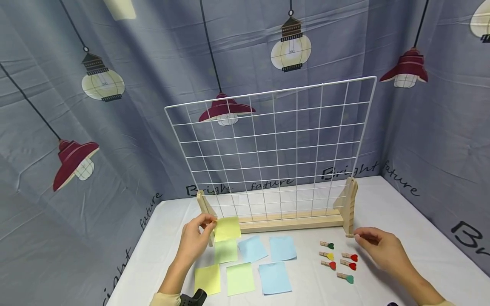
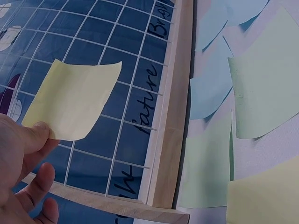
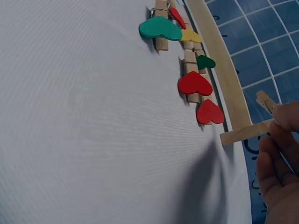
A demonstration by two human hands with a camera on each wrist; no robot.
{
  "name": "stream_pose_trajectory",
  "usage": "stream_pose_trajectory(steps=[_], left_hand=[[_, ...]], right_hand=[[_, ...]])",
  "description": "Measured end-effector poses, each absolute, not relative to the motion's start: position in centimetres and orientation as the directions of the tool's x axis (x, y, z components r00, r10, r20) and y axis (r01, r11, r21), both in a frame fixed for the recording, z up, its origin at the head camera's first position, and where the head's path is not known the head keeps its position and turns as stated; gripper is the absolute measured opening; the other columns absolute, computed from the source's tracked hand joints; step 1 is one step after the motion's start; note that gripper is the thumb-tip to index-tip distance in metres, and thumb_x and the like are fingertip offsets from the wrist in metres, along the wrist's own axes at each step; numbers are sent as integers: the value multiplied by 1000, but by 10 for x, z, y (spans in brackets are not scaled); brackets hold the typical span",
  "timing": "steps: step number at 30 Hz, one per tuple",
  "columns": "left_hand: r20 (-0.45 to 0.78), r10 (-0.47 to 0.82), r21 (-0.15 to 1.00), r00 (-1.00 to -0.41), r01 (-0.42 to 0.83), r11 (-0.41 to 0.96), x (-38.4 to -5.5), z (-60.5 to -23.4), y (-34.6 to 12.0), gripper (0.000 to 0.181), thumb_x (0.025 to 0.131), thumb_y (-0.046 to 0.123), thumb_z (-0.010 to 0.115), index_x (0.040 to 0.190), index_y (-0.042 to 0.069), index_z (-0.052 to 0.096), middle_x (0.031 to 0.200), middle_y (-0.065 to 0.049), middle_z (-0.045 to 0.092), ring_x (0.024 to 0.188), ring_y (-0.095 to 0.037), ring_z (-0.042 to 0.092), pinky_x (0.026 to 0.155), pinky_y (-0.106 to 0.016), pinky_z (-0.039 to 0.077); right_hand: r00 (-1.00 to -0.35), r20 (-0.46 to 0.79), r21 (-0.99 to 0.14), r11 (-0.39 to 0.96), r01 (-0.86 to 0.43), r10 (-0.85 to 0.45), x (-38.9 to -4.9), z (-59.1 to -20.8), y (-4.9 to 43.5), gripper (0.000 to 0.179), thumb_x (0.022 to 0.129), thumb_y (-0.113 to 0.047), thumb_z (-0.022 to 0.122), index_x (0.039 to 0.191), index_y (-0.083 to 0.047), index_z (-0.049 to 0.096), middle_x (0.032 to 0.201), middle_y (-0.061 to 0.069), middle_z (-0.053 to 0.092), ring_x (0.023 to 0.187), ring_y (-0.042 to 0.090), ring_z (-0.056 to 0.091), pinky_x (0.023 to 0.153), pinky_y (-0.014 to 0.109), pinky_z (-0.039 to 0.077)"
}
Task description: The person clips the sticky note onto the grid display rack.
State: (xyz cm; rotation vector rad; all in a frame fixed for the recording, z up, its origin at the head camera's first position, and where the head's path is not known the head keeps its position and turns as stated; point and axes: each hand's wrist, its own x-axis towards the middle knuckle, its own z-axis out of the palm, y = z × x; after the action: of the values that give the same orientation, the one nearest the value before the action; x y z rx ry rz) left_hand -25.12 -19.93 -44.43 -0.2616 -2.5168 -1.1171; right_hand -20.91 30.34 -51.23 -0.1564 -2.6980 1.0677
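Observation:
My left hand [image 1: 194, 239] pinches a yellow sticky note [image 1: 227, 228] by its left edge. The left wrist view shows that sticky note [image 2: 74, 100] upright before the wire grid [image 2: 110, 46], thumb on its lower corner. Over at the right end of the stand, my right hand [image 1: 384, 250] pinches a small wooden clothespin [image 3: 265, 101] between thumb and fingertips; the fingers hide most of it. Between the hands lie blue sticky notes [image 1: 275, 277], green sticky notes [image 1: 240, 279] and another yellow sticky note [image 1: 207, 279]. Several heart-topped mini clothespins [image 1: 346, 278] lie left of my right hand.
A white wire grid [image 1: 285, 149] stands upright in a wooden base [image 1: 291, 221] with end supports [image 1: 347, 208], across the back of the white table [image 1: 386, 204]. Behind and at both sides hangs a blue-grey curtain [image 1: 153, 140] printed with lamps.

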Motion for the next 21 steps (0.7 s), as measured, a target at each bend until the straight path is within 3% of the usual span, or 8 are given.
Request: stream_pose_trajectory(steps=[3, 13, 21], left_hand=[[417, 18, 671, -909, 321, 668, -252, -443, -198, 9, 94, 13, 76, 97, 22, 75, 83, 9, 70, 78, -9, 59, 68, -25, 40], [428, 23, 664, -904, 331, 670, -255, -443, -196, 9, 94, 13, 76, 96, 22, 75, 81, 10, 69, 76, -8, 57, 66, -25, 39], [420, 20, 677, -907, 328, 659, -257, -443, -194, 7, 94, 14, 76, 96, 20, 76, 82, 9, 69, 77, -8, 58, 67, -25, 40]], right_hand=[[-964, 189, -687, 727, 5, 186, -210, -510, 304, 27, 97, -22, 73, 116, -3, 74, 111, 16, 76, 94, 19, 68, 69, 15, 50], [-972, 159, -701, 713, 14, 175, -209, -498, 298, 29, 100, -27, 68, 118, -5, 75, 113, 14, 77, 105, 36, 70, 69, 22, 54], [-977, 147, -719, 695, 0, 152, -210, -486, 292, 33, 102, -27, 66, 125, -4, 72, 119, 18, 75, 114, 43, 67, 79, 42, 61]])
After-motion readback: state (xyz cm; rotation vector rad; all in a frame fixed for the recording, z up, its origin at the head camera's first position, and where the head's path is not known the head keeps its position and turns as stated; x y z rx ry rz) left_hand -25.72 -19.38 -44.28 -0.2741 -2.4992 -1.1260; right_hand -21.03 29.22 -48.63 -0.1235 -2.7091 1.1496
